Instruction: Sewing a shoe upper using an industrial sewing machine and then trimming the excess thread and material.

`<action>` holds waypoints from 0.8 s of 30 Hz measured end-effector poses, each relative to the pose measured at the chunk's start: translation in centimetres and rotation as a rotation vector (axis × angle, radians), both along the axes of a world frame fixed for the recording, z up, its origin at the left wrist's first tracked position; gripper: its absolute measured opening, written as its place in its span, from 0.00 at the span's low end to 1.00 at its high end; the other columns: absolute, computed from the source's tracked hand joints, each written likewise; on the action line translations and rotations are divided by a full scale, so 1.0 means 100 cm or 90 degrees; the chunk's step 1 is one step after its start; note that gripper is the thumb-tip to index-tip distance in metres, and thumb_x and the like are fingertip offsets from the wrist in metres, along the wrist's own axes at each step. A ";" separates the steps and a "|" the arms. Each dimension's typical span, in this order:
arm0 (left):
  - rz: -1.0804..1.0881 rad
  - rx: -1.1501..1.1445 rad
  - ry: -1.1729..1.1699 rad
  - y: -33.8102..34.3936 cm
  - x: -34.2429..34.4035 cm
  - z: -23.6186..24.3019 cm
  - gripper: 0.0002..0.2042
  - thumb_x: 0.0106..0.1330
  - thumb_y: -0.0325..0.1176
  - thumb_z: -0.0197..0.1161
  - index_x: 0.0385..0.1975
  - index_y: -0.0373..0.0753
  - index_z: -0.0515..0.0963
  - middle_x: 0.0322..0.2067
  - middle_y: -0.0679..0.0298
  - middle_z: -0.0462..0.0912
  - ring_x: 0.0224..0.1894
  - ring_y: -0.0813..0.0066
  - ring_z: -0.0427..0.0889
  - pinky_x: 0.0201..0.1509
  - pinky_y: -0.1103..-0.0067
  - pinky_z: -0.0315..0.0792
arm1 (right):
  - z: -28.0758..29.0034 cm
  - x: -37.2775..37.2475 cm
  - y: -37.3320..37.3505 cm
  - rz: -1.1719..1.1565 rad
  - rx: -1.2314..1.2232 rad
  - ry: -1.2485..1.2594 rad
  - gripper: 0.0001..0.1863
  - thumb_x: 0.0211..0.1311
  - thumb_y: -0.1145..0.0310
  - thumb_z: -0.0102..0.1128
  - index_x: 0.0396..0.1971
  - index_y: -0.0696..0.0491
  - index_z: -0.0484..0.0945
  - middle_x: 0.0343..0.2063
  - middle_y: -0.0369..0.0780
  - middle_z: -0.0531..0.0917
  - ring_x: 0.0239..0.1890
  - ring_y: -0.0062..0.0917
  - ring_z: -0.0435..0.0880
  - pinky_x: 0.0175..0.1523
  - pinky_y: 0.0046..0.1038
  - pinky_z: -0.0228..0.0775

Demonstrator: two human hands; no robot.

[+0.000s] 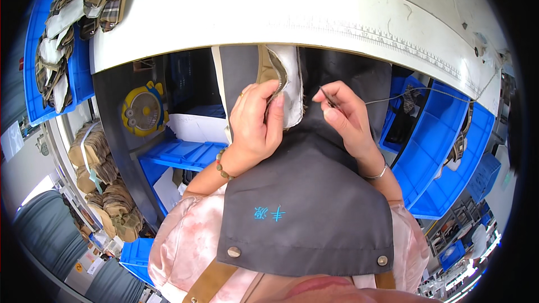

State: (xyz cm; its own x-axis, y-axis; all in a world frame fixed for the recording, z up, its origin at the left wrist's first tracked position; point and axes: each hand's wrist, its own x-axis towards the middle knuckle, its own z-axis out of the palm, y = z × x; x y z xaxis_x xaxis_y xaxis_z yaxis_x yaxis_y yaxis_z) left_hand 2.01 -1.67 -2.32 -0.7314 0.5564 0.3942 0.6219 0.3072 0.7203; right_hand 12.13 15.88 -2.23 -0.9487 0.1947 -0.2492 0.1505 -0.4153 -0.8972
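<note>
My left hand point(254, 120) pinches the edge of a sewn fabric piece at the near side of the table. The piece has a metal zipper point(279, 73), a tan strip point(265, 64) and a white fabric layer point(292, 62) with a frayed edge. Just right of it, and apart from the cloth, my right hand point(349, 118) is closed on a small dark pointed tool point(329, 98). Its exact kind is hidden by the fingers. From this hand a thin grey cord point(415, 88) runs to the table's right side. A dark grey apron point(306, 191) lies beneath both hands.
The white table point(224, 17) carries a printed ruler scale along its near edge. Plaid fabric pieces point(106, 0) hang over its left corner into a blue bin point(81, 73). More blue bins point(426, 151) stand at the right. A yellow cartoon-shaped fan point(143, 109) is at the left.
</note>
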 end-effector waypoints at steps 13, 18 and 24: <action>-0.022 0.000 -0.007 0.005 0.001 0.002 0.11 0.60 0.18 0.64 0.42 0.28 0.75 0.30 0.52 0.79 0.27 0.56 0.77 0.34 0.70 0.72 | -0.011 0.006 0.002 -0.019 -0.058 -0.030 0.06 0.70 0.69 0.57 0.34 0.55 0.75 0.27 0.28 0.72 0.24 0.08 0.61 0.29 0.14 0.53; 0.015 -0.033 -0.122 0.003 0.000 0.004 0.09 0.65 0.22 0.62 0.44 0.30 0.76 0.31 0.54 0.80 0.28 0.61 0.78 0.34 0.72 0.72 | -0.009 0.011 0.015 -0.135 -0.049 -0.003 0.05 0.70 0.72 0.56 0.34 0.56 0.75 0.24 0.28 0.72 0.21 0.06 0.58 0.25 0.13 0.49; 0.013 0.035 -0.342 0.002 -0.002 0.003 0.08 0.71 0.27 0.58 0.45 0.30 0.76 0.27 0.63 0.80 0.28 0.81 0.75 0.33 0.83 0.70 | 0.008 0.002 0.018 0.023 0.310 0.022 0.10 0.61 0.69 0.66 0.34 0.57 0.75 0.24 0.31 0.73 0.24 0.10 0.62 0.29 0.16 0.52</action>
